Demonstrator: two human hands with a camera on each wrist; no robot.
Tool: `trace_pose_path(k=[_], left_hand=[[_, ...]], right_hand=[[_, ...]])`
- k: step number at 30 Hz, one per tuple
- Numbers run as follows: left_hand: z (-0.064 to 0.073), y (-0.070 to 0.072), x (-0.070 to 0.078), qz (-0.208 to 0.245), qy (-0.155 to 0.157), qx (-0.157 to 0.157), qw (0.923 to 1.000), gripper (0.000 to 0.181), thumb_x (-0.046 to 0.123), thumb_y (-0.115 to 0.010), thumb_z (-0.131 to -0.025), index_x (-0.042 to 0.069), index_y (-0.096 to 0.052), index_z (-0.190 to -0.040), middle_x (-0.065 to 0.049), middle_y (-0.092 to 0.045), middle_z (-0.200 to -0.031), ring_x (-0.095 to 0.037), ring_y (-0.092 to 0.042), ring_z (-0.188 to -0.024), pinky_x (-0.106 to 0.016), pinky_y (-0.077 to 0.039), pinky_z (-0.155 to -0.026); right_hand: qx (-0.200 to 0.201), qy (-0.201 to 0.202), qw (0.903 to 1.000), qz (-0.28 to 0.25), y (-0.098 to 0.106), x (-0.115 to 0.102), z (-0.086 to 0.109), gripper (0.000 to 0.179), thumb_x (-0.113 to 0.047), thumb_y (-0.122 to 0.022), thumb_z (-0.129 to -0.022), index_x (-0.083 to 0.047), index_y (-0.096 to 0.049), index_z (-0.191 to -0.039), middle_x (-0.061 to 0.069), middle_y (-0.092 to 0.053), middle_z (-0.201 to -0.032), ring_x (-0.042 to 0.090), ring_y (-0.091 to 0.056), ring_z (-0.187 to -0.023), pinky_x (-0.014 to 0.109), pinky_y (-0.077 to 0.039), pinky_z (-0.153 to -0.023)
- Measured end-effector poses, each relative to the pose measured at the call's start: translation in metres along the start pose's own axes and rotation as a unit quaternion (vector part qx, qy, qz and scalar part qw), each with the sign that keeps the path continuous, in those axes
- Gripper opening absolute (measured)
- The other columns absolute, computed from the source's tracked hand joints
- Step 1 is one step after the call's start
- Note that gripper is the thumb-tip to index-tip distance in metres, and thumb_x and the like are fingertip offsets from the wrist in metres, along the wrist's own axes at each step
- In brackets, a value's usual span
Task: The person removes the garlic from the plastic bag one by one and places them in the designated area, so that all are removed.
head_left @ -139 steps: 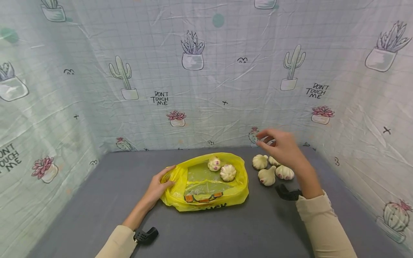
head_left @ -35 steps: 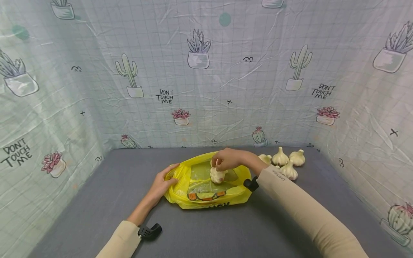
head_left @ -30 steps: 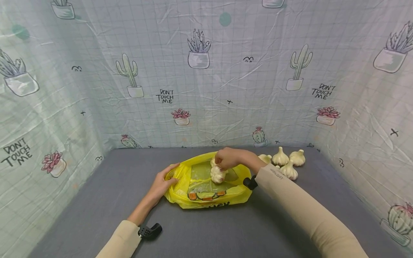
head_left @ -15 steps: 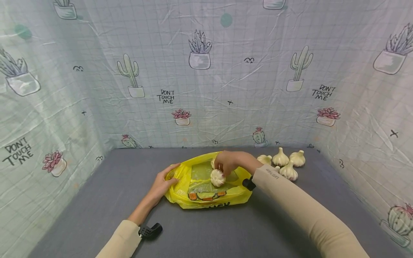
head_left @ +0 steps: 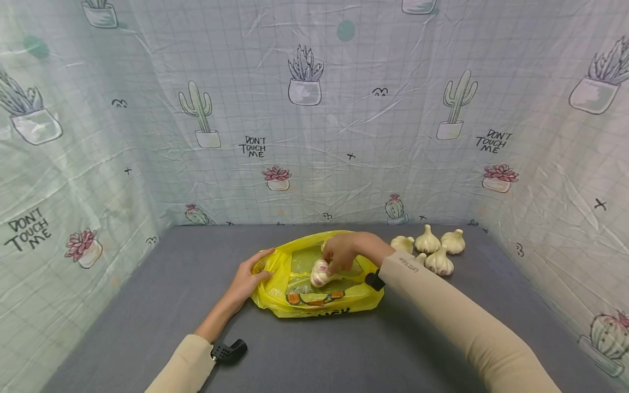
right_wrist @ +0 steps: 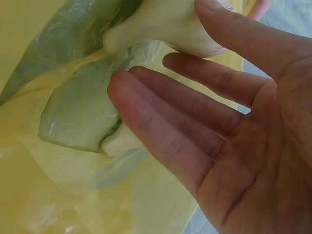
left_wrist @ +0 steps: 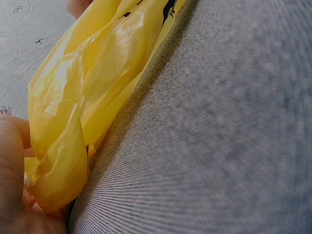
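A yellow plastic bag [head_left: 270,295] lies on its side on the table, with a see-through panel. At its left end my left hand [head_left: 244,278] grips the plastic; in the left wrist view, folds of the bag sit between thumb and fingers. My right hand [head_left: 344,251] reaches over the bag and pinches a garlic bulb [head_left: 320,274] above the panel. In the right wrist view, thumb and a fingertip meet this garlic bulb [right_wrist: 170,24] while the other fingers stay nearly straight. Another garlic bulb [right_wrist: 121,140] shows partly behind them.
Right of the bag, several more garlic bulbs [head_left: 427,240] sit in a cluster, one partly behind the right sleeve [head_left: 442,303]. The grey table [head_left: 314,355] ends against a patterned curtain [head_left: 344,120] at back and sides.
The right hand has come from above the loose bulbs to the bag. Over the last second, the pinched bulb has turned and shifted slightly left and nearer. The left hand stays put.
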State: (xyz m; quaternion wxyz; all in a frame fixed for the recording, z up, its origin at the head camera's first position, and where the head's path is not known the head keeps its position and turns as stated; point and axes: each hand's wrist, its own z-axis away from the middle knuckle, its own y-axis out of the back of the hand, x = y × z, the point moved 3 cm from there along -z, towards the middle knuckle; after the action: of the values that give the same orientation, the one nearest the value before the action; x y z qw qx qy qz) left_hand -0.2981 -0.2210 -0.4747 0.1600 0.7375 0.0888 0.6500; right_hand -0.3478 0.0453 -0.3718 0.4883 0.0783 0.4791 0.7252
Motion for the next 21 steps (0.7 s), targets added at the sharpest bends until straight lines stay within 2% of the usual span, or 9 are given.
trace_pose_path(k=[7, 14, 21], left_hand=[[0.001, 0.000, 0.000, 0.001, -0.001, -0.001, 1.0000, 0.062, 0.006, -0.065, -0.095, 0.020, -0.052, -0.154, -0.013, -0.035, -0.167, -0.036, -0.028, -0.157, -0.058, -0.034, -0.118], [0.000, 0.001, 0.000, -0.005, -0.004, 0.000, 1.0000, 0.063, 0.005, -0.064, -0.095, 0.018, -0.050, -0.155, -0.015, -0.036, -0.167, -0.037, -0.029, -0.156, -0.058, -0.034, -0.117], [0.000, 0.000, 0.001, -0.006, -0.009, 0.004, 0.9999, 0.062, 0.004, -0.064, -0.095, 0.018, -0.052, -0.154, -0.014, -0.039, -0.165, -0.036, -0.031, -0.155, -0.057, -0.034, -0.118]], right_hand=[[-0.005, -0.008, 0.9999, 0.013, -0.003, -0.005, -0.003, 0.031, -0.022, -0.069, -0.099, -0.012, -0.070, -0.129, 0.006, -0.069, -0.123, 0.027, -0.072, -0.103, 0.040, -0.061, -0.089], [-0.021, -0.021, 0.9980, 0.056, -0.008, -0.008, -0.010, 0.012, -0.017, -0.071, -0.098, -0.017, -0.074, -0.109, 0.002, -0.070, -0.100, 0.028, -0.073, -0.100, 0.042, -0.060, -0.091], [-0.015, -0.028, 0.9948, 0.096, -0.010, -0.013, -0.015, 0.013, -0.016, -0.073, -0.096, -0.019, -0.074, -0.108, 0.001, -0.071, -0.094, 0.026, -0.073, -0.095, 0.040, -0.060, -0.089]])
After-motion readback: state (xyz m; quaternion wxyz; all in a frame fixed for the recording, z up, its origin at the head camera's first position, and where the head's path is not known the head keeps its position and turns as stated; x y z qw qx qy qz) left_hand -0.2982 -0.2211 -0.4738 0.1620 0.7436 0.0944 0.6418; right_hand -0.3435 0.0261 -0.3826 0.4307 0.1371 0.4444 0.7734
